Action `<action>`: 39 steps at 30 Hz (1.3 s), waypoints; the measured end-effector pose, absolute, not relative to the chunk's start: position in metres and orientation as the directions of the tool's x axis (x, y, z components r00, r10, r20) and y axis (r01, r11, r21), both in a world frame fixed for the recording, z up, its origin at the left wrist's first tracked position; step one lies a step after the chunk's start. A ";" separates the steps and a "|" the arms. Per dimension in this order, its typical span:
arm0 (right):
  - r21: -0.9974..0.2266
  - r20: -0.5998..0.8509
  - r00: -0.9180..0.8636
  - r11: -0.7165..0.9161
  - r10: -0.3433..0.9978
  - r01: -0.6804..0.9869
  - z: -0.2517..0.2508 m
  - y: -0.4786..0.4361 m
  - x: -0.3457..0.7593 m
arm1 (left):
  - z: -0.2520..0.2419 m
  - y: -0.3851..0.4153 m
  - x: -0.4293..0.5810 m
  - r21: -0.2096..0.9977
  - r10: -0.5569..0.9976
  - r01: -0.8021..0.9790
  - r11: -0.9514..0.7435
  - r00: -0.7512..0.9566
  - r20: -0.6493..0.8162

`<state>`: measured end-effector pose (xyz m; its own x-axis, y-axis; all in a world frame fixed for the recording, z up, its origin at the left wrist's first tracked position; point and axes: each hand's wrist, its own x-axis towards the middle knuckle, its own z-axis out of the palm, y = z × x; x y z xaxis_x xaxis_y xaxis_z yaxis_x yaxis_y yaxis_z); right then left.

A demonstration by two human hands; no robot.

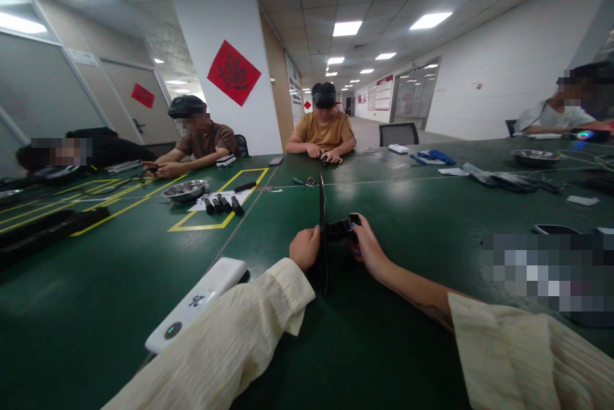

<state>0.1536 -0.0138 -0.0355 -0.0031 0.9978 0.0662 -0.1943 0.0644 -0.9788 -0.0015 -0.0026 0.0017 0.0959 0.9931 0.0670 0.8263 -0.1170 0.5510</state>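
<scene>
My left hand (304,247) is closed around the lower part of a thin dark flat panel (323,218) that stands on edge on the green table (119,295). Beside it my right hand (367,245) grips a small black device (341,228) pressed against the panel's right side. Both hands rest low over the table in front of me. Cream ribbed sleeves cover my forearms.
A white power bank (194,304) lies by my left elbow. Further off are a metal bowl (185,190), small black parts (221,204) on paper inside a yellow taped square, scissors (304,181), and another bowl (535,155). Several people sit around the table's far and side edges.
</scene>
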 end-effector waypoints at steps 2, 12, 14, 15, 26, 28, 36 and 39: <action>-0.980 0.065 0.007 0.066 0.998 -0.186 -0.034 -0.015 0.153 | 0.003 -0.004 -0.001 0.568 0.994 0.816 -0.108 0.090 0.061; -0.979 0.096 0.012 0.096 0.995 -0.180 -0.035 -0.013 0.153 | 0.004 -0.004 -0.001 0.562 0.997 0.824 -0.077 0.064 0.042; -0.981 0.088 0.012 0.089 0.996 -0.173 -0.034 -0.014 0.153 | 0.003 -0.003 -0.002 0.553 0.997 0.829 -0.081 0.066 0.048; -0.981 0.084 0.013 0.085 0.996 -0.172 -0.034 -0.015 0.153 | 0.003 -0.003 -0.002 0.547 0.996 0.833 -0.084 0.068 0.050; -0.985 0.066 0.026 0.069 0.997 -0.156 -0.032 -0.016 0.152 | 0.004 -0.003 -0.001 0.531 0.996 0.843 -0.086 0.069 0.052; -0.983 0.079 0.019 0.081 0.997 -0.163 -0.032 -0.016 0.152 | 0.004 -0.003 -0.001 0.524 0.995 0.846 -0.096 0.076 0.059; -0.983 0.081 0.015 0.082 0.997 -0.162 -0.034 -0.015 0.153 | 0.002 -0.001 -0.001 0.527 0.994 0.842 -0.110 0.088 0.066; -0.985 0.077 0.010 0.077 0.997 -0.157 -0.033 -0.016 0.153 | 0.003 -0.002 -0.001 0.522 0.996 0.848 -0.087 0.074 0.047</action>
